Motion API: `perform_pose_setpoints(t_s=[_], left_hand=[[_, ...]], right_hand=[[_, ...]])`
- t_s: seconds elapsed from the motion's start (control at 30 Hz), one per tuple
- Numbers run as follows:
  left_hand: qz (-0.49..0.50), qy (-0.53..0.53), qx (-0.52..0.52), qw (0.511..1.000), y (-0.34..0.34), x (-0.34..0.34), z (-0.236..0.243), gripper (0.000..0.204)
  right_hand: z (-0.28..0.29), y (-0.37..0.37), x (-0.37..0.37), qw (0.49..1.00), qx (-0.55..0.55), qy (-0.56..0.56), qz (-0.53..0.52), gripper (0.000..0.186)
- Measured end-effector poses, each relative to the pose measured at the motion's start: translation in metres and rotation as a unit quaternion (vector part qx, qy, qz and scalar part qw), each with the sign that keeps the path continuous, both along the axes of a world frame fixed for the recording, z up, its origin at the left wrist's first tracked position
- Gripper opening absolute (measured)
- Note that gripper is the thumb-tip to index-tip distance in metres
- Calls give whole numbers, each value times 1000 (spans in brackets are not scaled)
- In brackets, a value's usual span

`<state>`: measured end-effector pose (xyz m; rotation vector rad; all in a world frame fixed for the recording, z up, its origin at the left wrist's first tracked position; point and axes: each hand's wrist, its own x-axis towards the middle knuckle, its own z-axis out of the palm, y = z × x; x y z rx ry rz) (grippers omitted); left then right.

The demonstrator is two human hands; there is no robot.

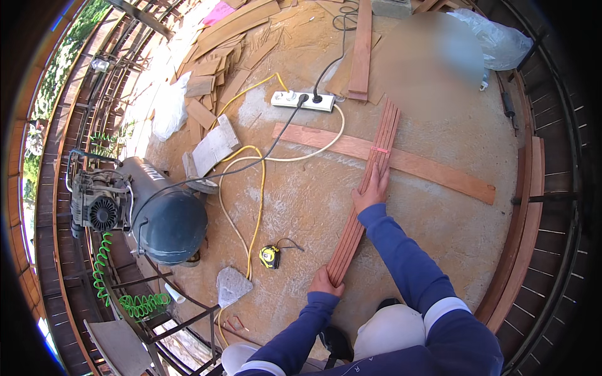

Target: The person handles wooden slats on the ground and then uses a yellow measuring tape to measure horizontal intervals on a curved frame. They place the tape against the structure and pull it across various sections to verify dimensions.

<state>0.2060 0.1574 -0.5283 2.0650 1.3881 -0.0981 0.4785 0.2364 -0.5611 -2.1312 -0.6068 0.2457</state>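
Left-hand fingers [322,276] snug around the near end of wooden strips [348,245], right-hand fingers [377,178] around their middle.

Stretching out dusty brown as a floor [439,250], directly carrying a flat wooden plank [433,171], a white power strip [296,103], a looping yellow cord [263,182], a yellow-black tape measure [269,257], a grey stone [233,288], a dark air compressor [166,216] and heaped wood scraps [200,86].

- Wooden strips [350,239], three o'clock: smooth, matt
- Compressor tank [169,225], nine o'clock: glossy metal
- Power strip [325,104], twelve o'clock: smooth plastic
- Bag [509,41], two o'clock: shiny plastic
- Stone chunk [234,287], seven o'clock: rough, matt
- Sleeve [406,257], four o'clock: matt cloth
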Motion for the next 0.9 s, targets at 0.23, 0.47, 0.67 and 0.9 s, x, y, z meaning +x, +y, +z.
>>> perform_pose_setpoints(t_s=[0.23,0.47,0.67,0.9], left_hand=[[-2,-10,26,1000,-1,6,8,62],[8,13,-3,1000,-2,5,6,64],[-17,29,7,999,-1,1,5,67],[-18,21,4,1000,0,4,7,69]], right_hand=[[6,-2,3,999,4,35,-1,99],[7,-4,3,1000,-1,28,0,96],[8,-4,2,999,30,39,-3,97],[3,-4,3,999,36,33,-2,97]])
